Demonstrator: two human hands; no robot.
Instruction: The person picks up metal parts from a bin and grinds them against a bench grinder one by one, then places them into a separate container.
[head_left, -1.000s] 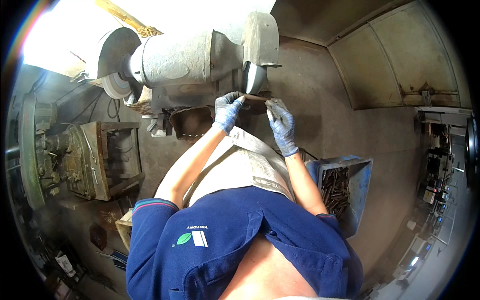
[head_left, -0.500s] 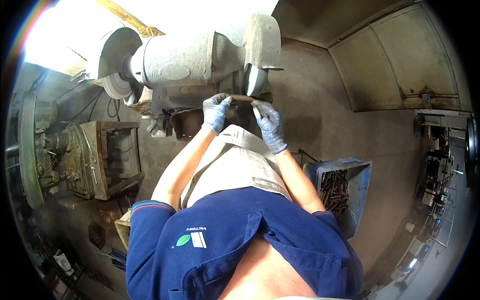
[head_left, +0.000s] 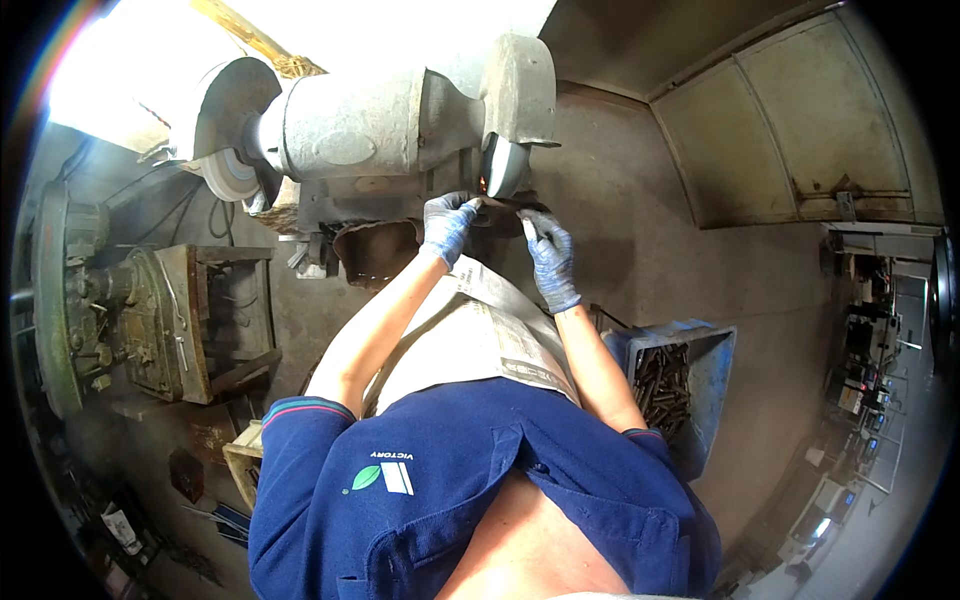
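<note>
Between my two gloved hands a short brown metal rod (head_left: 500, 204) lies crosswise, against the lower edge of the right grinding wheel (head_left: 507, 168). Small orange sparks (head_left: 484, 184) glow at the wheel's left side. My left hand (head_left: 447, 226), in a blue-grey glove, pinches the rod's left end. On its right end the fingers of my right hand (head_left: 551, 258) are closed. The wheel sits under the hood of a grey double-ended bench grinder (head_left: 350, 120), whose second, white wheel (head_left: 230, 175) is at the left.
A blue crate (head_left: 715, 400) with many brown metal rods (head_left: 662, 385) stands by my right elbow. Beneath the grinder hangs a rusty tray (head_left: 375, 250). An old green machine (head_left: 150, 320) is on the left, and a metal cabinet (head_left: 780, 130) at the far right.
Both hands and the rod have shifted slightly right along the wheel. Sparks now show at the wheel's left side, where none were visible before.
</note>
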